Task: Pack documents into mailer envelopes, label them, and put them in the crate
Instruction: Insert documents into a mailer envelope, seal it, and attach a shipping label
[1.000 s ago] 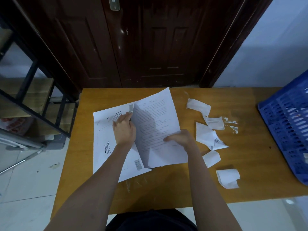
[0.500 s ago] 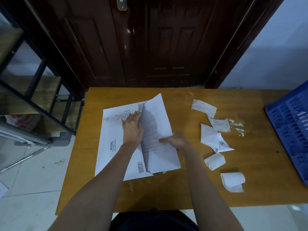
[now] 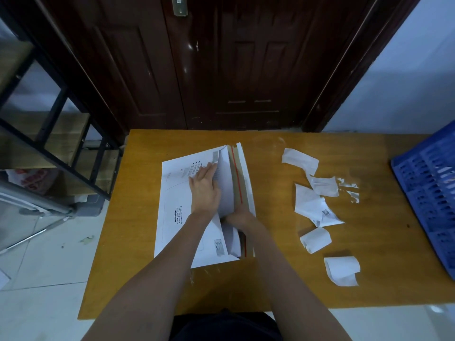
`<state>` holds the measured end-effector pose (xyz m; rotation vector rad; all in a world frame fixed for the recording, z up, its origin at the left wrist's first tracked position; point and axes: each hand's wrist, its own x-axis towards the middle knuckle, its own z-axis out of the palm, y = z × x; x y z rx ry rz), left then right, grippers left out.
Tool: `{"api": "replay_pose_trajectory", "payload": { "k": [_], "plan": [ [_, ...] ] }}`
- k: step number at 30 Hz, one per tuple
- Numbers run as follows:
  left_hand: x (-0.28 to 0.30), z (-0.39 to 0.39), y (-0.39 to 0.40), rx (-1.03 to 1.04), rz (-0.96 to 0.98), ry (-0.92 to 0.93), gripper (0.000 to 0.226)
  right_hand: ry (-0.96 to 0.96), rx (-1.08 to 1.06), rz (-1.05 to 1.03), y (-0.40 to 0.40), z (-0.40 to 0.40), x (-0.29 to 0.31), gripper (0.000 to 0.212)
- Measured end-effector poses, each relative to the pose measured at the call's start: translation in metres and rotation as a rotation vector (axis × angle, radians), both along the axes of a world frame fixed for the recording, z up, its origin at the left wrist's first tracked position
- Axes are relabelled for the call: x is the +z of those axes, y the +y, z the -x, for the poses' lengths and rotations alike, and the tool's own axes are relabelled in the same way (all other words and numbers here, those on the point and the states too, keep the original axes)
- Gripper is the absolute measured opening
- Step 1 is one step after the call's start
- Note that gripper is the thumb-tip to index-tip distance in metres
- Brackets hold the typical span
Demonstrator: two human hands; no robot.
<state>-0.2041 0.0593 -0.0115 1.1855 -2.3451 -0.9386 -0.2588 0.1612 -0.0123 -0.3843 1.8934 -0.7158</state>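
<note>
A white mailer envelope (image 3: 172, 200) lies on the wooden table (image 3: 138, 230), its mouth facing right and its flap (image 3: 245, 173) with a red strip folded open. My left hand (image 3: 204, 190) rests on the envelope's top panel, fingers straight, fingertips at the mouth's edge. White documents (image 3: 225, 190) sit almost wholly inside the mouth. My right hand (image 3: 237, 219) holds their near edge, with its fingers tucked out of sight under the sheets. A blue crate (image 3: 428, 193) stands at the table's right end.
Several curled white labels and backing scraps (image 3: 311, 205) lie scattered right of the envelope, one roll (image 3: 341, 270) nearest the front edge. A dark wooden door (image 3: 234, 62) stands behind the table. A metal shelf frame (image 3: 56, 134) stands at the left.
The documents have slid left, far deeper into the envelope, so the flap's red strip now shows. My right hand moved left with them. My left hand stayed on the envelope.
</note>
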Motion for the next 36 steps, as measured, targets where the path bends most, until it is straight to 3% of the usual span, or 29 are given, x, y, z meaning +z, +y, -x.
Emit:
{"api": "replay_pose_trajectory", "payload": {
  "k": [4, 7, 17, 23, 25, 27, 28, 33, 36],
  "plan": [
    [-0.002, 0.001, 0.003, -0.004, -0.011, -0.008, 0.044, 0.025, 0.043, -0.086, -0.002, -0.004, -0.002, 0.043],
    [-0.003, 0.002, 0.002, -0.012, -0.008, -0.012, 0.045, -0.046, -0.138, -0.059, 0.004, 0.005, -0.001, 0.047],
    [0.0, 0.006, 0.009, -0.007, -0.025, -0.005, 0.047, -0.125, -0.171, -0.072, 0.002, -0.001, -0.002, 0.023],
    [0.001, 0.007, 0.008, 0.001, -0.034, -0.004, 0.046, -0.194, -0.166, -0.068, 0.001, -0.002, -0.003, 0.029],
    [0.001, 0.007, 0.008, 0.001, -0.047, 0.002, 0.046, 0.028, -0.204, -0.12, 0.003, 0.0, -0.002, 0.038],
    [0.002, 0.009, 0.007, 0.012, -0.063, 0.01, 0.045, 0.453, -0.246, -0.233, 0.007, 0.006, 0.004, 0.044],
    [0.002, 0.01, 0.006, 0.017, -0.064, 0.012, 0.045, 0.576, -0.265, -0.263, 0.01, 0.011, 0.006, 0.043],
    [0.005, 0.013, 0.01, 0.009, -0.005, -0.061, 0.046, 0.481, -0.181, -0.318, 0.014, 0.031, 0.003, 0.037],
    [0.003, 0.013, 0.012, -0.01, -0.055, -0.129, 0.046, 0.576, -0.102, -0.278, 0.006, 0.035, 0.006, 0.035]
  ]
}}
